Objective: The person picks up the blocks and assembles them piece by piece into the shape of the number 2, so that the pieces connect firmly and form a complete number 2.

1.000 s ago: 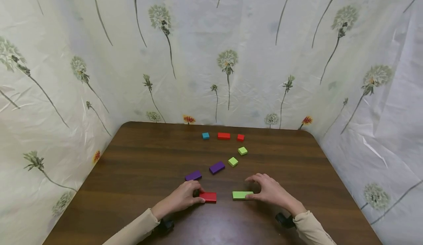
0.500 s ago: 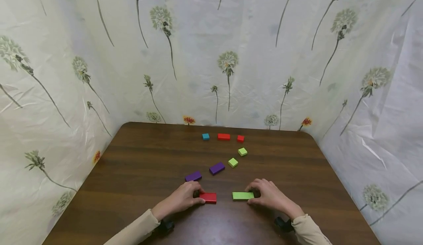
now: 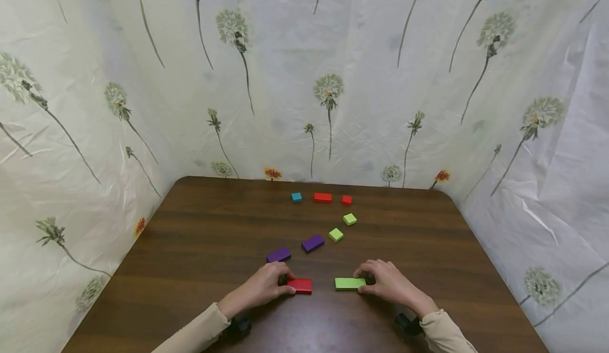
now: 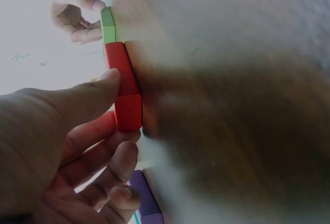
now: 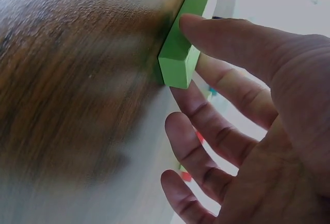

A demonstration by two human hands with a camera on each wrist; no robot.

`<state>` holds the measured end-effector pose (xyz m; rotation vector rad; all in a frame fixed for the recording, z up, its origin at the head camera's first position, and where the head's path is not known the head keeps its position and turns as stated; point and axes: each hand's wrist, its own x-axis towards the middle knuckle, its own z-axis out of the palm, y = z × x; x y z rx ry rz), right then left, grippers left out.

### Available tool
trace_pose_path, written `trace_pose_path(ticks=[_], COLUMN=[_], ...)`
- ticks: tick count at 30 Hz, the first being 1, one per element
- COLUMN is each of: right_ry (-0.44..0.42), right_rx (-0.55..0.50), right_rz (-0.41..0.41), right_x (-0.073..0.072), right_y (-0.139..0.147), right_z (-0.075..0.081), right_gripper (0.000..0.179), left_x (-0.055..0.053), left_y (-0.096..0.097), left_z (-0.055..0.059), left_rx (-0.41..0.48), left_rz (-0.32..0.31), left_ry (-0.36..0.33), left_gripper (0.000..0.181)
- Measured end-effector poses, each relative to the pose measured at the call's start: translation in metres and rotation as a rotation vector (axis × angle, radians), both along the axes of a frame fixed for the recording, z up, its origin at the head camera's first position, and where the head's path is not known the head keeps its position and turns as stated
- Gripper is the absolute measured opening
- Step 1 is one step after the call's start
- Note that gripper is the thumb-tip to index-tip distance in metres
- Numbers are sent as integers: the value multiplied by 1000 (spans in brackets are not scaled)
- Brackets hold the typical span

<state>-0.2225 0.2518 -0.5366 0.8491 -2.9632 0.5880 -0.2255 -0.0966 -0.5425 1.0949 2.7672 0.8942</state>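
My left hand (image 3: 260,286) pinches the left end of a red rectangular block (image 3: 302,286) between thumb and fingers. In the left wrist view the thumb lies along the near side of this red block (image 4: 124,74), fingers behind it. My right hand (image 3: 391,285) pinches the right end of a long light green block (image 3: 348,284). The right wrist view shows the thumb on the side of the green block (image 5: 180,44), its other fingers spread loosely below. Both blocks lie flat on the dark wooden table, end towards end, with a short gap between them.
Beyond the hands lie two purple blocks (image 3: 312,243), two small green blocks (image 3: 335,235), a red block (image 3: 322,197), a small red block (image 3: 347,200) and a small blue block (image 3: 296,197). The brown table (image 3: 209,226) ends at a flower-print curtain (image 3: 280,67).
My right hand has drawn its fingers in to grip the end of the green block. The left hand and the red block have stayed in place.
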Motion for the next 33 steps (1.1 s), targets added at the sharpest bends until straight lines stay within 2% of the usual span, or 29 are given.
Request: trace_pose_path(ticks=[12, 33], right_ry=[38, -8], right_rx=[-7, -2], right_rz=[16, 54], right_x=[2, 1], right_y=[-10, -39], right_z=[1, -1], right_gripper=[25, 26], left_x=[-1, -1], left_y=[0, 0], left_z=[-2, -3], left_rx=[2, -8], left_rz=[2, 12], left_ry=[2, -1], left_gripper=[22, 22])
